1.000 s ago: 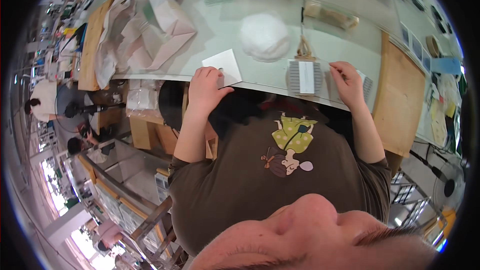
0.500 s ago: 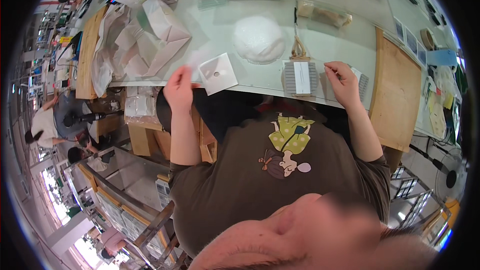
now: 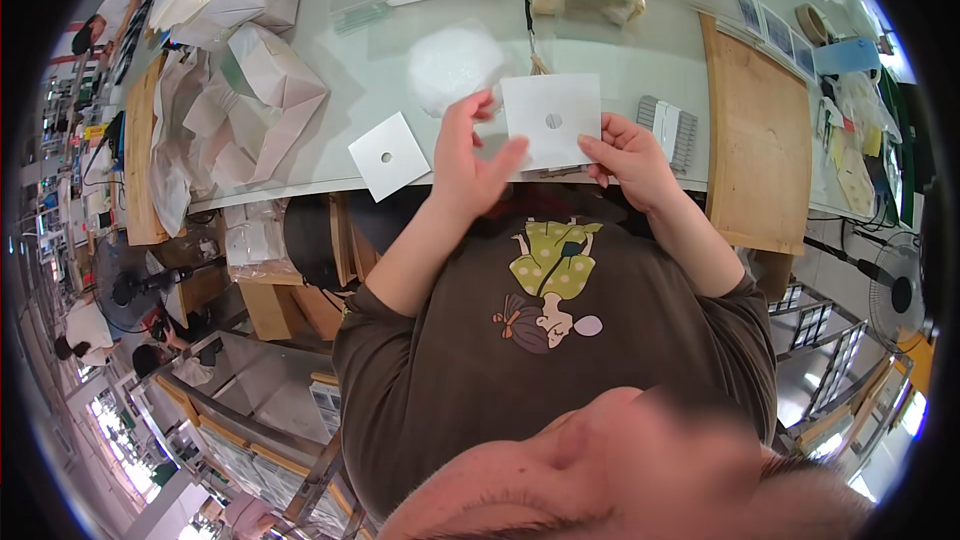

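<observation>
My right hand pinches the lower right edge of a white square card with a round hole, thumb on top. My left hand is beside the card's left edge, fingers and thumb spread. Its thumb tip is close to the lower left corner; I cannot tell if it touches. A second white square card with a hole lies near the table's front edge, left of my left hand. Under the raised card the ribbed grey block is almost wholly hidden; its cord shows behind it. Another ribbed grey block lies right of my right hand.
A white rounded heap sits behind my left hand. Crumpled white paper lies left on the table. A wooden board bounds the right side. A clear bag lies farther back, and a tape roll stands far right.
My left hand has swung right from beside the second card to the middle. A white card is now held over the corded grey block by my right hand, which has moved left. The view has shifted.
</observation>
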{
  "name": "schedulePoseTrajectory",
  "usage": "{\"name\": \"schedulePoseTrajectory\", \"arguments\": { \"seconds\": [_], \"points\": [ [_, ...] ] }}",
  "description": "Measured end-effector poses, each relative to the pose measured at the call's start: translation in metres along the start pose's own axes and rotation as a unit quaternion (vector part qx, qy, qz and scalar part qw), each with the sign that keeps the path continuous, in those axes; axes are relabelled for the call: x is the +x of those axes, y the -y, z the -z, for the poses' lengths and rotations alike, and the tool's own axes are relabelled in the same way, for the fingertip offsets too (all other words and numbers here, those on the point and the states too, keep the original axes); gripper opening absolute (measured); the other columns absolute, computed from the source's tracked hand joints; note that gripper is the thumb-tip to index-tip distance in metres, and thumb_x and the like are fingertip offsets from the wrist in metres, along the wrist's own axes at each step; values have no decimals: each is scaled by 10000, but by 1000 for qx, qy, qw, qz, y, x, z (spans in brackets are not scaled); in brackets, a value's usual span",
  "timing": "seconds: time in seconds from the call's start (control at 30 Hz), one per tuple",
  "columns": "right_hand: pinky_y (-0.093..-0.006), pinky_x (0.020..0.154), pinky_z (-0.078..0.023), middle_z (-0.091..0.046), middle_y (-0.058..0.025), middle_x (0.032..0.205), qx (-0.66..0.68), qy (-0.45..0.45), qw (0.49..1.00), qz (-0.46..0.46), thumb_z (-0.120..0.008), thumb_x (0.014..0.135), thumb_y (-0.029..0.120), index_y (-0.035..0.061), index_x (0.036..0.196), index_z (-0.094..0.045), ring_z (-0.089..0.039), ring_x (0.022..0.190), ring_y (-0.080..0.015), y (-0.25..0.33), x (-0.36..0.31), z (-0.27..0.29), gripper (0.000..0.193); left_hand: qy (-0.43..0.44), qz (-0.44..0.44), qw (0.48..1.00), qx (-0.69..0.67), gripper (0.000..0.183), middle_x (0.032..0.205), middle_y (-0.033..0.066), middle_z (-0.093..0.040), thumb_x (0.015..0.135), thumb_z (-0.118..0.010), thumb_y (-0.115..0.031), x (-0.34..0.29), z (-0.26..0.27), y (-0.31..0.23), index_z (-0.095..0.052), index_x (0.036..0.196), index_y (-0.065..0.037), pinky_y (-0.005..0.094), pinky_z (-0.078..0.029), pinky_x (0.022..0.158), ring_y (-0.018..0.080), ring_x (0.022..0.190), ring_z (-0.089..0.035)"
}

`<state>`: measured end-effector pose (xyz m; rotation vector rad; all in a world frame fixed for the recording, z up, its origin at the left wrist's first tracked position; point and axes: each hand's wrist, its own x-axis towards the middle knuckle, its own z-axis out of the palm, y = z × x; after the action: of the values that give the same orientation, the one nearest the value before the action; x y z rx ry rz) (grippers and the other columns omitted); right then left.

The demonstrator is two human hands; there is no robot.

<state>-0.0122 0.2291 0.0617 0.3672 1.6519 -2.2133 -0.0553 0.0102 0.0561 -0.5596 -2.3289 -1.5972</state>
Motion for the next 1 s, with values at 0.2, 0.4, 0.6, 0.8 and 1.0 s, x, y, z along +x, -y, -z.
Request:
{"name": "schedulePoseTrajectory", "arguments": {
  "seconds": [0.2, 0.4, 0.6, 0.8, 1.0],
  "points": [
    [-177, 496, -396, -554, 40, 678, -119, -53, 991, -15, -672, 850, 93, -20, 1254, -522, -498, 555, -28, 0, -1, 0, 445, 217, 319, 915, -117, 346, 561, 4, -552, 805, -724, -282, -1, -5, 17, -618, 662, 15, 240, -387, 515, 61, 544, -451],
    [-178, 512, -321, -485, 66, 590, -226, -81, 969, 52, -716, 797, 88, -43, 1307, -476, -408, 538, -7, -17, 3, 9, 578, 214, 317, 923, -52, 350, 595, 21, -586, 772, -749, -300, -3, -5, 17, -624, 684, 15, 246, -410, 533, 75, 558, -484],
    [-190, 513, -311, -456, 76, 581, -220, -77, 971, 54, -713, 795, 79, -40, 1307, -479, -386, 533, -7, -18, 1, 8, 575, 228, 331, 915, -33, 363, 595, 24, -588, 754, -762, -313, -5, -4, 15, -621, 680, 14, 245, -414, 534, 82, 557, -493],
    [-186, 522, -319, -449, 76, 584, -244, -79, 965, 60, -714, 787, 79, -25, 1309, -484, -389, 539, -9, -19, 2, 8, 579, 233, 342, 910, -30, 347, 598, -2, -578, 753, -782, -296, -7, -6, 17, -607, 656, -12, 231, -400, 513, 61, 548, -473],
    [-201, 537, -349, -471, 53, 640, -297, -97, 947, 70, -730, 778, 102, 9, 1298, -508, -406, 571, -20, -20, -1, 11, 573, 235, 358, 904, -8, 327, 638, 15, -597, 739, -792, -294, -9, -7, 13, -615, 681, -26, 230, -420, 537, 70, 571, -498]
  ]
}}
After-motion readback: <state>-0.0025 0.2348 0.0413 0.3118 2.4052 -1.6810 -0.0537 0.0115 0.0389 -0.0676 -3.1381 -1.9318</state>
